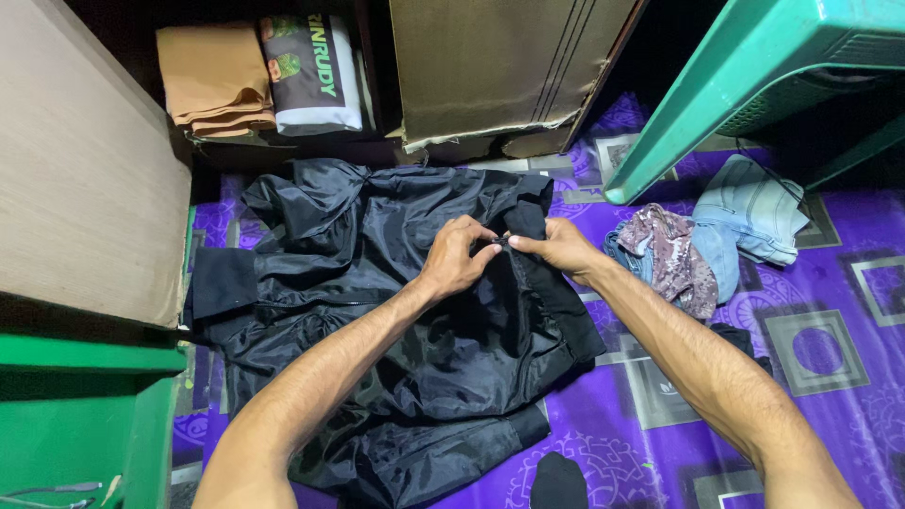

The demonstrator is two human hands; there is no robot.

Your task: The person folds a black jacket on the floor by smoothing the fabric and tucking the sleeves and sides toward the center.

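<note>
Both your hands pinch the black jacket (377, 311) at its far hem: left hand (455, 256) and right hand (561, 247) meet fingertip to fingertip, closed tight on a small zipper piece. Jacket lies spread flat on the purple mat (660, 434); crumpled jeans (745, 221) just right of it, folded clothes (259, 75) beyond it.

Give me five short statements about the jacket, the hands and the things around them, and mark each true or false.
1. Both hands, left hand and right hand, meet at the black jacket. True.
2. The jacket hangs on a hook. False: it lies spread on the purple mat.
3. A green plastic chair stands at upper right. True.
4. The folded tan cloth lies on the jacket. False: it sits apart, above it.
5. The jeans lie left of the jacket. False: right.
</note>
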